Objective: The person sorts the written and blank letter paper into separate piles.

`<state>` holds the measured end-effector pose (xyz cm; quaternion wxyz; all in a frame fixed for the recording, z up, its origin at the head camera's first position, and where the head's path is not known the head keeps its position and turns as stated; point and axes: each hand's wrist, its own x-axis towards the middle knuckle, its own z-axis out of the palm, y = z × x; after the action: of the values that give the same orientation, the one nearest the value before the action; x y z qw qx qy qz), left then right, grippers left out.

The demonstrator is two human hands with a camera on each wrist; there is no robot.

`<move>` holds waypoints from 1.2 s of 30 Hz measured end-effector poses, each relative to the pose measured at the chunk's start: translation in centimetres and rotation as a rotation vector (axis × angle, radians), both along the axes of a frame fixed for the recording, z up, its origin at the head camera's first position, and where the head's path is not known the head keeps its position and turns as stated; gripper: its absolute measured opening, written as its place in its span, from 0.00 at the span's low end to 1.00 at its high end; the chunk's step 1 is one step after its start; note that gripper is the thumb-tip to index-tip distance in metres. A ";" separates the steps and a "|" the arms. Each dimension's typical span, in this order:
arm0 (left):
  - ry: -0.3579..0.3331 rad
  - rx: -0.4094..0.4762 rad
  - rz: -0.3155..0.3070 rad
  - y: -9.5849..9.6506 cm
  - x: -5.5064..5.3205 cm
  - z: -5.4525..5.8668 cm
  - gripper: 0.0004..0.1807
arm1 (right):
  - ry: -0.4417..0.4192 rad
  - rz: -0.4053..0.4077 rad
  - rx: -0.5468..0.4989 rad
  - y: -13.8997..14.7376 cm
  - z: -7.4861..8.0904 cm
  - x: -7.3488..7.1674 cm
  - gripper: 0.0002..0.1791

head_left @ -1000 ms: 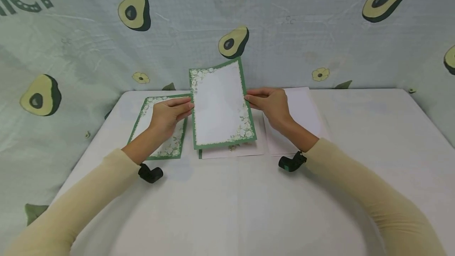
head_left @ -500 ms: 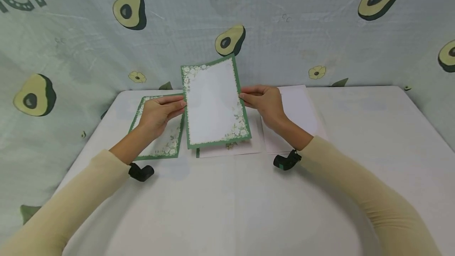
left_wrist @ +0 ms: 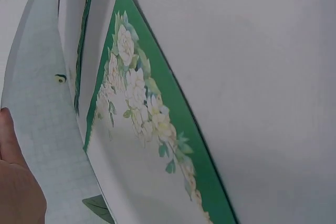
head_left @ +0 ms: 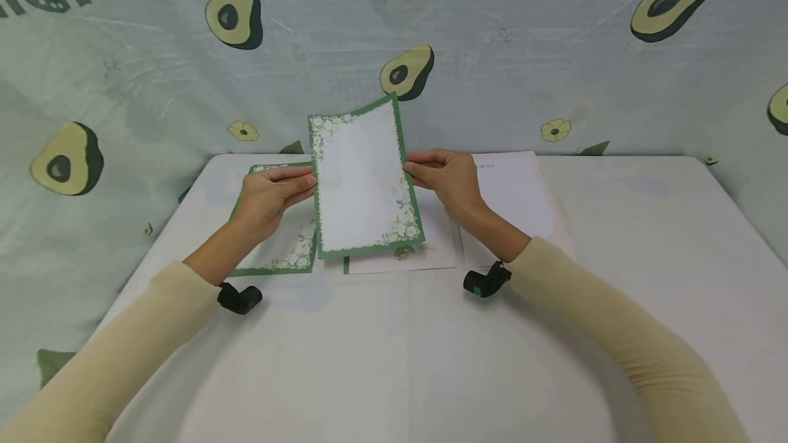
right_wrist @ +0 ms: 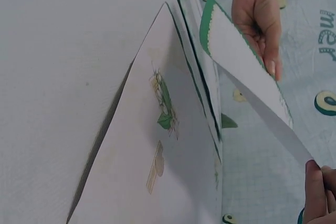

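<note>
Between both hands, a sheet of paper (head_left: 363,180) with a green border and white flowers in two corners is held up, tilted and slightly bowed. My left hand (head_left: 265,204) pinches its left edge; my right hand (head_left: 452,183) pinches its right edge. Under the left hand, a similar green-bordered sheet (left_wrist: 139,98) lies on the table, partly covered by the hand. Below the raised sheet lies a pale sheet (right_wrist: 157,124) with a small green plant print, its upper part hidden in the head view.
A plain white sheet (head_left: 511,197) lies right of the pale one, partly behind the right forearm. The white table (head_left: 394,354) meets a backdrop (head_left: 320,26) printed with avocados at its far edge. Black wrist cameras hang under both wrists.
Both hands have shifted the held sheet a little to the left, and it now covers more of the gap beside the left sheet. The sheets on the table have not moved.
</note>
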<state>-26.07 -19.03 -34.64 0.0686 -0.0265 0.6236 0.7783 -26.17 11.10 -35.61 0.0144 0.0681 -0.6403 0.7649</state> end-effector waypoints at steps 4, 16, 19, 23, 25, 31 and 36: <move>0.004 0.001 0.020 -0.5 0.0 0.1 0.15 | 0.005 0.016 -0.026 -0.7 0.0 -0.1 0.14; 0.022 0.004 0.044 -1.5 0.2 0.9 0.13 | 0.033 0.022 -0.033 -2.3 0.1 -0.4 0.13; 0.021 0.005 0.056 -1.6 0.4 1.1 0.12 | 0.032 0.019 -0.029 -2.6 0.0 -0.5 0.13; 0.021 -0.001 0.062 -2.0 0.5 1.4 0.12 | 0.041 -0.002 -0.002 -2.9 0.1 -0.5 0.13; 0.027 -0.007 0.064 -2.2 0.5 1.5 0.12 | 0.048 -0.014 0.024 -3.1 0.0 -0.5 0.13; 0.034 -0.040 0.072 -2.8 0.6 1.5 0.12 | 0.068 -0.033 0.078 -3.9 -0.6 -0.9 0.11; 0.025 -0.032 0.096 -3.5 0.8 1.1 0.13 | 0.078 -0.069 0.102 -4.9 -1.1 -1.0 0.11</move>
<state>-25.28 -22.58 -33.55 0.0231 -0.0479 0.6348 0.7708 -27.20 6.24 -36.71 0.0621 0.0767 -0.6795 0.7270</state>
